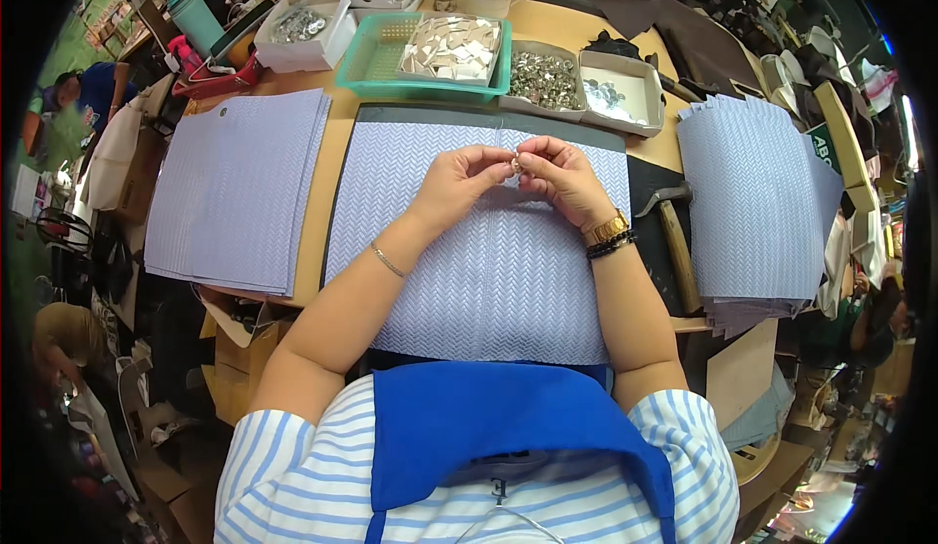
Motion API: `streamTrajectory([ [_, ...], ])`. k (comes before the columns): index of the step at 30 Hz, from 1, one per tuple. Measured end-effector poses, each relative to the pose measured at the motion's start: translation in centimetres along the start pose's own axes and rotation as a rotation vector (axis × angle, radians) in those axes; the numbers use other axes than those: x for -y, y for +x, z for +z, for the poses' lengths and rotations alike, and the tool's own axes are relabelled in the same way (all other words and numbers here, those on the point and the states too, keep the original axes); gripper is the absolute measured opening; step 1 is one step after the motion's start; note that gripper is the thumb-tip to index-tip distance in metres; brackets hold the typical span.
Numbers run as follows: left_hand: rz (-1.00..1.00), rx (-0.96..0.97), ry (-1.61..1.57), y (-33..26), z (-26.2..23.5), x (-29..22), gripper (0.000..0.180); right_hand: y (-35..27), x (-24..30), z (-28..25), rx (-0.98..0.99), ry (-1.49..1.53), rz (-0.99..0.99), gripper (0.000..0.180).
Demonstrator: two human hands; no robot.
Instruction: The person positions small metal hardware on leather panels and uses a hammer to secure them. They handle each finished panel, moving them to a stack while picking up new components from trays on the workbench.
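Where fingers (503,161) meet — small metal piece (515,164).

Open textured sheet (469,280) below both hands, hammer (674,236) blocking the right, trays (547,80) crowding the far edge, sheet stacks (234,192) flanking the counter (322,202)

The tiny silvery piece (515,164) pinched between the left hand (459,181) and right hand (562,178) is mostly hidden by fingertips and too small to identify.
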State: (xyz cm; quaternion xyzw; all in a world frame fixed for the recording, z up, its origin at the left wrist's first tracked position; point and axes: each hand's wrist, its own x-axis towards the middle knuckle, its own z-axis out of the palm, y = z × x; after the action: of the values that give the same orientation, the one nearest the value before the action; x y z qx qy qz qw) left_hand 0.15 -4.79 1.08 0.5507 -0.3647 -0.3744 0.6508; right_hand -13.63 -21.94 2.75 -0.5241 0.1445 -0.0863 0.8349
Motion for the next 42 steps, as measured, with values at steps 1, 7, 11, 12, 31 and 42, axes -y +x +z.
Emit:
streamTrajectory([
  [1, 0.014, -0.009, -0.012, 0.2, 0.0, 0.1, 0.026, 0.0, 0.1, 0.1, 0.004, -0.018, -0.003, 0.022],
  [7, 0.019, -0.065, 0.015, 0.2, -0.1, 0.1, 0.018, -0.3, 0.2, 0.6, -0.027, -0.110, -0.019, 0.024],
  [11, 0.013, -0.140, 0.002, 0.1, -0.1, 0.1, 0.017, -0.4, 0.8, 0.2, -0.008, -0.121, 0.059, 0.021],
  [12, 0.015, -0.141, 0.001, 0.2, -0.2, 0.2, 0.017, -0.5, 0.9, -0.1, -0.007, -0.123, 0.058, 0.021],
  [31, -0.205, -0.192, -0.280, 0.0, -0.4, -1.7, 0.024, 0.2, -0.9, 4.2, -0.183, -0.720, -0.802, 0.030],
  [42, -0.261, -0.091, -0.284, 0.4, -1.3, -1.1, 0.025, 0.0, -0.2, 3.5, -0.177, -0.949, -0.916, 0.030],
])
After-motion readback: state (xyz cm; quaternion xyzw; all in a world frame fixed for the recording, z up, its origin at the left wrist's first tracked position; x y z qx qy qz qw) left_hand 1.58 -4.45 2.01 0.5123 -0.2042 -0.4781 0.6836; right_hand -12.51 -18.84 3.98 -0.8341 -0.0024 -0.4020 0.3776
